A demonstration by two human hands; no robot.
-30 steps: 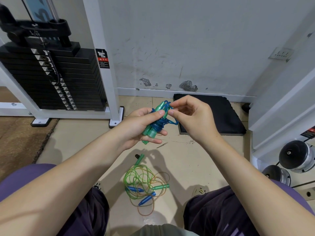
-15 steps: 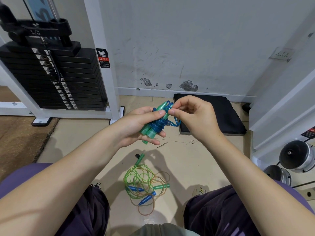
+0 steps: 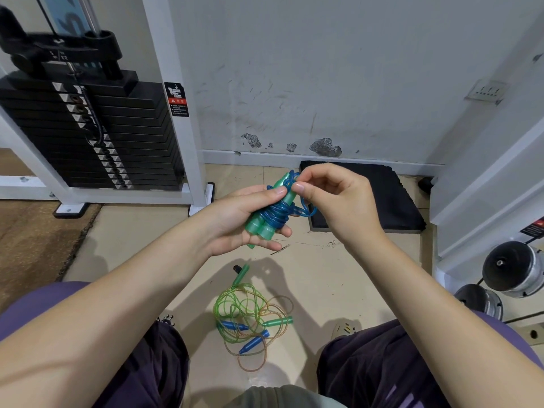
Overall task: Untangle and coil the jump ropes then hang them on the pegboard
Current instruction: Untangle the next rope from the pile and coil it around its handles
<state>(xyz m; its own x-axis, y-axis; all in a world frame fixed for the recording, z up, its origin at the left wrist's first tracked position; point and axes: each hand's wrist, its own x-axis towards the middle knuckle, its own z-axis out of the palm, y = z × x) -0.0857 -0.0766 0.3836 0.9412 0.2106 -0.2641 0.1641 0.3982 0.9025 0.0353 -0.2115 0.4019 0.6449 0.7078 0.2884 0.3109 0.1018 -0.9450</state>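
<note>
1. At frame centre, the left hand (image 3: 241,219) grips the blue-corded jump rope wound round green plastic handles (image 3: 272,210).
2. Its long axis tilts, tips toward the upper right.
3. The right hand (image 3: 335,201) pinches its cord.

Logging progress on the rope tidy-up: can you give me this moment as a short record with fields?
left hand: grips the green handles of the blue rope
right hand: pinches a blue rope loop near the handle tips
blue rope: wound around its handles
floor pile: green and orange ropes tangled, not yet coiled
pegboard: not in view
</note>
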